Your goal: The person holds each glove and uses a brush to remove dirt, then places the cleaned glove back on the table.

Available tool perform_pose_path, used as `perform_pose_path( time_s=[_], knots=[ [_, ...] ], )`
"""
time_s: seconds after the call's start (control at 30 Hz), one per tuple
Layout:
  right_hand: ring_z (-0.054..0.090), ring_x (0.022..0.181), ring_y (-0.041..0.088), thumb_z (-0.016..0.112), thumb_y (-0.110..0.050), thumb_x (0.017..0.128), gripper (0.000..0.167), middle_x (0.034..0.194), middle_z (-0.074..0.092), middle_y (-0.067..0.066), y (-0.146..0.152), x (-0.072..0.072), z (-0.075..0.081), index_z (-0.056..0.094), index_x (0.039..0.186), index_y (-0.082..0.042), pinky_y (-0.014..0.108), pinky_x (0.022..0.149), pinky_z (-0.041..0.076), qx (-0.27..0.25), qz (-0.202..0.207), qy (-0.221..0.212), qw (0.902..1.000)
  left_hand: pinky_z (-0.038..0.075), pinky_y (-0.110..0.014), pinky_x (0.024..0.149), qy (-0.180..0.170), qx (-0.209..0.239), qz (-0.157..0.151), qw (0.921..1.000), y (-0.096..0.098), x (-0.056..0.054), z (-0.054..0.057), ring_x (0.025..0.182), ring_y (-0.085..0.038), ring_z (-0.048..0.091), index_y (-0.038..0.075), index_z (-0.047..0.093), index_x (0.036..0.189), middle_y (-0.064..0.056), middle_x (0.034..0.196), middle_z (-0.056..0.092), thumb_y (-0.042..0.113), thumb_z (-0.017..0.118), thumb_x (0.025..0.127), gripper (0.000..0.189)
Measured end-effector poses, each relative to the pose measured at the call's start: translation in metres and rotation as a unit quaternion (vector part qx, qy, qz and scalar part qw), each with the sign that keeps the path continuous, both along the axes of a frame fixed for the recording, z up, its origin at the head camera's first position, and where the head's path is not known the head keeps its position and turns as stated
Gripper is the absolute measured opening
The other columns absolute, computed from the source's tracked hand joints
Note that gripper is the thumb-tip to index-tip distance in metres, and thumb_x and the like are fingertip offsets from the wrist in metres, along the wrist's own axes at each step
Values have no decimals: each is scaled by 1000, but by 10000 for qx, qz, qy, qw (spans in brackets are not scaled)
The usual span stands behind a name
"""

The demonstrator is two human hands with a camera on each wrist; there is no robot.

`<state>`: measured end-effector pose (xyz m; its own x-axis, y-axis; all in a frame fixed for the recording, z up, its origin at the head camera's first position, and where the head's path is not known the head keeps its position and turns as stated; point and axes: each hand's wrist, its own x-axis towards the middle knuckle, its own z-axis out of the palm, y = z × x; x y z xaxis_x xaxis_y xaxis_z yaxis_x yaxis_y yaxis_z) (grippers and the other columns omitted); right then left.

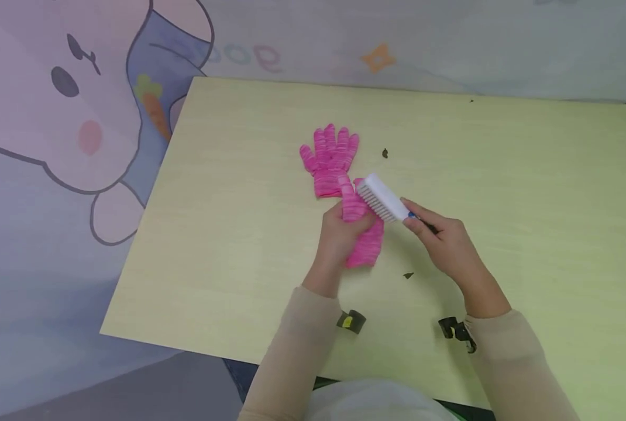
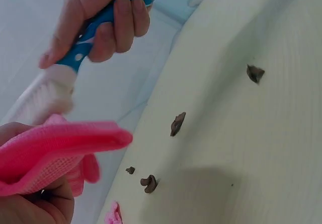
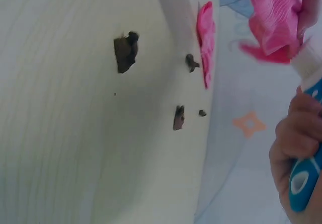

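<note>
A pink striped knit glove [image 1: 365, 248] is gripped by my left hand [image 1: 338, 238], its fingers pointing away from me and its cuff hanging below. In my right hand [image 1: 447, 242] is a scrub brush [image 1: 387, 196] with a white head and a blue handle [image 2: 103, 25]. The bristles face the held glove and overlap its upper part in the head view; whether they touch it I cannot tell. Just beyond, a matching pink glove [image 1: 330, 161] lies flat on the table, fingers spread. The left wrist view shows the brush head blurred above the held glove.
The pale yellow table [image 1: 229, 234] carries several small dark brown flakes, including one flake [image 1: 385, 153] behind the brush and another flake [image 1: 408, 275] nearer me. A cartoon-printed wall [image 1: 318, 41] borders the table's far edge. Black wrist-worn devices [image 1: 351, 321] show by both sleeves.
</note>
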<state>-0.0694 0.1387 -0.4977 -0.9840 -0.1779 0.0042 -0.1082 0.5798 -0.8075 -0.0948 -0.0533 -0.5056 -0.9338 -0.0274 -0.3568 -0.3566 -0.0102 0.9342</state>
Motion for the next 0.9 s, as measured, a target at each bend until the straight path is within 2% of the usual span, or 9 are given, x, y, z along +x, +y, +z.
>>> perform_pose_path(
  time_s=[0.17, 0.27, 0.4, 0.5, 0.6, 0.67, 0.73, 0.8, 0.9],
  knots=[
    [51, 84, 28, 45, -44, 95, 49, 123, 55, 21, 4, -1, 0, 45, 138, -20, 29, 63, 39, 55, -925, -226, 9954, 51, -28, 68, 84, -263, 149, 9995, 1, 2, 1, 71, -12, 56, 8, 63, 96, -1, 82, 62, 14, 72, 80, 19],
    [52, 86, 27, 48, -36, 96, 45, 120, 57, 21, -2, 3, 0, 47, 136, -17, 27, 64, 42, -397, -823, -109, 9958, 51, -28, 71, 271, -316, 516, 9978, 2, 2, -3, 75, -12, 58, 9, 63, 95, 0, 84, 63, 16, 72, 81, 18],
    [55, 85, 27, 50, -33, 95, 43, 120, 58, 20, -19, 8, -4, 49, 134, -14, 30, 62, 45, -414, -655, 130, 9969, 51, -29, 75, 692, 19, 946, 9931, 10, 5, -8, 78, -13, 61, 8, 66, 99, -1, 88, 67, 12, 72, 79, 21],
    [54, 84, 25, 49, -40, 94, 48, 123, 56, 19, -21, 7, -10, 48, 135, -15, 26, 59, 42, -255, -1235, 89, 9920, 52, -29, 72, 877, 189, 1097, 9899, 16, 8, -8, 75, -12, 59, 7, 66, 98, -1, 85, 66, 10, 70, 81, 18],
    [52, 84, 22, 48, -40, 94, 47, 121, 58, 18, -15, 5, -12, 47, 136, -17, 19, 60, 40, -654, -1716, -69, 9830, 52, -28, 72, 1037, 142, 1216, 9870, 18, 11, -6, 73, -12, 59, 6, 64, 96, -1, 83, 64, 11, 68, 83, 15],
    [51, 82, 17, 49, -35, 95, 44, 112, 61, 17, -16, 6, -11, 49, 135, -18, 16, 61, 40, -1073, -1686, -58, 9798, 51, -28, 74, 1079, 214, 1302, 9854, 18, 11, -5, 77, -12, 60, 6, 64, 97, -1, 85, 65, 11, 68, 83, 15],
    [50, 77, 16, 50, -29, 96, 40, 100, 62, 15, -22, 9, -9, 50, 134, -16, 17, 61, 41, -1310, -1365, 4, 9819, 52, -29, 76, 1103, 482, 1388, 9830, 19, 11, -4, 79, -13, 62, 5, 64, 99, -2, 88, 67, 11, 68, 83, 17],
    [48, 73, 17, 51, -28, 96, 40, 96, 61, 15, -28, 11, -8, 51, 134, -15, 19, 58, 40, -1277, -1107, 28, 9856, 52, -29, 76, 1024, 764, 1454, 9811, 20, 10, -4, 80, -13, 63, 4, 65, 100, -3, 89, 67, 11, 67, 84, 18],
    [47, 73, 18, 50, -33, 95, 44, 99, 61, 19, -26, 7, -11, 49, 135, -14, 20, 56, 38, -1006, -1200, -9, 9877, 52, -28, 75, 988, 927, 1530, 9789, 21, 11, -2, 78, -12, 60, 3, 64, 101, -2, 87, 65, 11, 64, 86, 17]
  ],
)
